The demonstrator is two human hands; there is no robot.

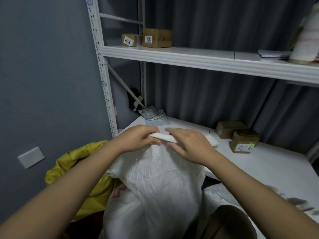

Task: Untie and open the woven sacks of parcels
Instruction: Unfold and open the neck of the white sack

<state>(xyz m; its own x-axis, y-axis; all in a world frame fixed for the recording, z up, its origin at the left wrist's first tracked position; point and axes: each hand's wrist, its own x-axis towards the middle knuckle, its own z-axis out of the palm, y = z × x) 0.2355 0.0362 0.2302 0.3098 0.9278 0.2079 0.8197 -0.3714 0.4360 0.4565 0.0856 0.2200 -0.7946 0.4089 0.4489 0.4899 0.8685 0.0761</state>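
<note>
A full white woven sack (155, 183) stands upright in front of me, its top bunched at chest height. My left hand (138, 138) pinches the folded white top edge (164, 137) of the sack from the left. My right hand (188, 144) lies over the same edge from the right, its fingers fairly straight and its thumb under the fold. A second white sack (222, 195) lies low on the right, partly hidden by my right forearm. The tie itself is not visible.
A yellow bag (72, 161) sits behind the sack on the left. A white shelf (259, 163) carries cardboard boxes (241, 137) and grey mailers (153, 116). The upper shelf (207, 61) holds more boxes (156, 37). Grey wall on the left.
</note>
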